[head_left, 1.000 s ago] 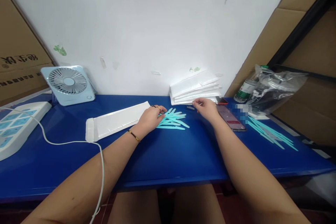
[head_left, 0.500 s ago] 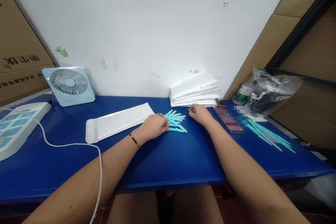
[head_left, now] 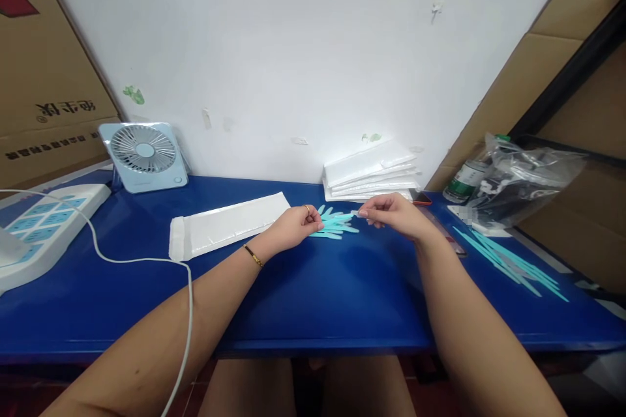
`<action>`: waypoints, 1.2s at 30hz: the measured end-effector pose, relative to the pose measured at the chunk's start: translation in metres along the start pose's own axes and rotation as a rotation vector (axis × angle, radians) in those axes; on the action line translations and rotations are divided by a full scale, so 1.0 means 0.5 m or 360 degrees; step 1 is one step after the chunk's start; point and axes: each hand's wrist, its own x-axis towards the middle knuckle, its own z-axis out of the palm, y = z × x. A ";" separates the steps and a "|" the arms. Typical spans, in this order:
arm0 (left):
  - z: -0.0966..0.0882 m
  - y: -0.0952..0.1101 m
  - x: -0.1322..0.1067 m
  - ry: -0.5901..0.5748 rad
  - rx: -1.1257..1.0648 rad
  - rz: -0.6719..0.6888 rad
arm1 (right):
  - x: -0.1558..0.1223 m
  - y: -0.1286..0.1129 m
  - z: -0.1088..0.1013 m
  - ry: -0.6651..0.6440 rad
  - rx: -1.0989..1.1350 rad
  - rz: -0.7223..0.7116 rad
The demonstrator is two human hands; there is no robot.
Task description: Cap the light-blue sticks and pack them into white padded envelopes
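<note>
My left hand [head_left: 295,224] is closed in a pinch on the near ends of a fan of thin teal strips [head_left: 337,225] at the middle of the blue table. Their tips spread to the right. Just beyond them my right hand [head_left: 394,214] pinches a small whitish, see-through piece [head_left: 355,214], which meets the tip of one teal strip; I cannot tell whether the two are joined. A long white padded envelope [head_left: 227,225] lies flat to the left, its near end by the left wrist. Behind the right hand is a stack of white envelopes [head_left: 369,169].
A pale blue fan [head_left: 144,156] stands by the wall, with a white power strip [head_left: 59,228] at left. A white cable [head_left: 141,260] crosses my left forearm. More teal strips [head_left: 513,260] lie at right, near a phone [head_left: 457,246], a bottle [head_left: 464,182] and a clear plastic bag [head_left: 533,182].
My right hand has turned and its fingers are now extended toward the strips with the whitish piece. My left hand has shifted slightly and lifted the strips' ends. The view has swung a little left.
</note>
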 end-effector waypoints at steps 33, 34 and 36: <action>0.048 0.018 0.004 -0.0029 0.1491 0.0242 | 0.029 0.014 0.137 -0.0450 -0.1332 -0.0527; 0.048 0.020 0.004 -0.0037 0.1500 0.0252 | 0.027 0.011 0.142 -0.0439 -0.1403 -0.0505; 0.046 0.025 0.004 -0.0052 0.1508 0.0276 | 0.024 0.006 0.149 -0.0397 -0.1541 -0.0435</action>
